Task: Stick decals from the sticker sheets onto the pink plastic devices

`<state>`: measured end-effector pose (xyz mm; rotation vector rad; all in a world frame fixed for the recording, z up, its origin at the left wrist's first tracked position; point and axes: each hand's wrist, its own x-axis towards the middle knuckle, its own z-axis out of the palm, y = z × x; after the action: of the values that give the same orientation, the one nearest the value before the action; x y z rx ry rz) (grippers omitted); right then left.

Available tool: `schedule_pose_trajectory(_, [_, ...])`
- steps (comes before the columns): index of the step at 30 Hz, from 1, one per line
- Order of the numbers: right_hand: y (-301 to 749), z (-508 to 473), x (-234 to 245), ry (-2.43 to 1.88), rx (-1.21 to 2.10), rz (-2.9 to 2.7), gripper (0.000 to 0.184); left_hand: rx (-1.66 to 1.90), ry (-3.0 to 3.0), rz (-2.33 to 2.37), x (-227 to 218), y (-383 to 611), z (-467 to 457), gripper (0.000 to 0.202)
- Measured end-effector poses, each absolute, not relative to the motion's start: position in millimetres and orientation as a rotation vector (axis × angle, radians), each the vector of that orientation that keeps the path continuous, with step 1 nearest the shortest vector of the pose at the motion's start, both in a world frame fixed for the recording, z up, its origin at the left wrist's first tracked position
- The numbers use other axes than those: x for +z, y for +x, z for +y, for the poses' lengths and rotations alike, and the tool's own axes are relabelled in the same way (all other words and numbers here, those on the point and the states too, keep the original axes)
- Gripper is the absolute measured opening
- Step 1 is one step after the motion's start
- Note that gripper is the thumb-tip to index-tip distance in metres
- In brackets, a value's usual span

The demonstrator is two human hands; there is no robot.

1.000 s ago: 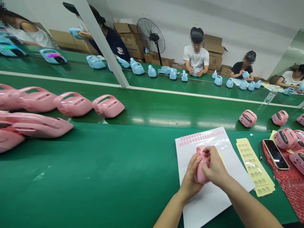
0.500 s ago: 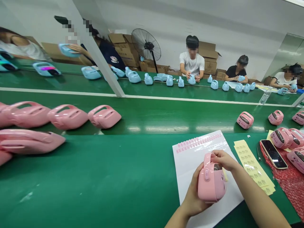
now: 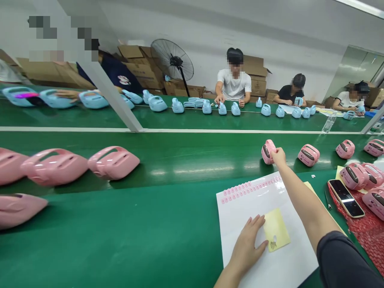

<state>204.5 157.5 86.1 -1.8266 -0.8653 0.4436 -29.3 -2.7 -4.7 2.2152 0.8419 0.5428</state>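
My right hand (image 3: 279,157) stretches forward over the far strip of the green table, its fingers closed on a small pink plastic unit with a carrying handle (image 3: 266,151) and a dark window. My left hand (image 3: 248,242) lies with spread fingers on a white sheet (image 3: 237,224). Its thumb and fingertips touch the edge of a small yellow sticker paper (image 3: 277,230), which carries a small grey mark. Rows of small pink stickers (image 3: 249,191) run along the sheet's top edge.
More pink handled units stand at the right, near a phone (image 3: 346,198) on red bubble wrap (image 3: 364,236). Larger-looking pink units (image 3: 114,163) line the left. Beyond a white divider, co-workers sit behind blue units (image 3: 157,104). A slanting post (image 3: 111,88) rises at left.
My right hand has carried the pink unit forward from above the sheet to the far strip. My left hand has let go and opened beside the yellow paper. The view has shifted.
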Motion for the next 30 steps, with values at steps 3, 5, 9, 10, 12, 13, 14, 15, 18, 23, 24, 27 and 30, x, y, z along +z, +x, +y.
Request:
schedule_pose_trajectory(3, [214, 161, 81, -1.879, 0.435, -0.927, 0.021, 0.546, 2.253, 0.822, -3, -30, -1, 0.059])
schedule_pose_trajectory(5, [216, 151, 80, -1.882, 0.409, -1.011, 0.026, 0.552, 2.287, 0.830, -4, -30, -1, 0.059])
schedule_pose_trajectory(9, [199, 98, 69, -1.838, 0.369, -1.248, 0.032, 0.552, 2.388, 0.895, -8, -28, -2, 0.056])
schedule_pose_trajectory(10, [192, 78, 63, -1.826, 0.368, -1.311, 0.033, 0.556, 2.424, 0.900, -9, -27, -2, 0.056])
schedule_pose_trajectory(12, [177, 32, 46, -1.812, 0.365, -1.446, 0.032, 0.567, 2.507, 0.891, -10, -24, -2, 0.051])
schedule_pose_trajectory(13, [170, 8, 36, -1.819, 0.284, -1.623, 0.032, 0.571, 2.553, 0.883, -11, -23, -3, 0.046])
schedule_pose_trajectory(14, [163, -14, 27, -1.837, 0.190, -1.762, 0.031, 0.573, 2.599, 0.878, -11, -22, -3, 0.040])
schedule_pose_trajectory(15, [158, -35, 18, -1.865, 0.095, -1.843, 0.030, 0.572, 2.644, 0.876, -12, -21, -3, 0.036])
schedule_pose_trajectory(18, [143, -77, -2, -1.911, -0.096, -1.927, 0.029, 0.563, 2.763, 0.882, -12, -19, -5, 0.035])
schedule_pose_trajectory(23, [128, -91, -10, -1.851, -0.079, -1.806, 0.023, 0.542, 2.840, 0.924, -10, -18, -9, 0.041])
schedule_pose_trajectory(24, [127, -90, -9, -1.839, -0.010, -1.752, 0.019, 0.532, 2.840, 0.935, -10, -18, -10, 0.041])
schedule_pose_trajectory(27, [127, -89, 2, -1.795, 0.333, -1.545, 0.011, 0.485, 2.819, 0.945, -6, -19, -10, 0.040])
schedule_pose_trajectory(30, [133, -90, 19, -1.702, 0.775, -1.262, 0.014, 0.433, 2.754, 0.935, -3, -18, -8, 0.040])
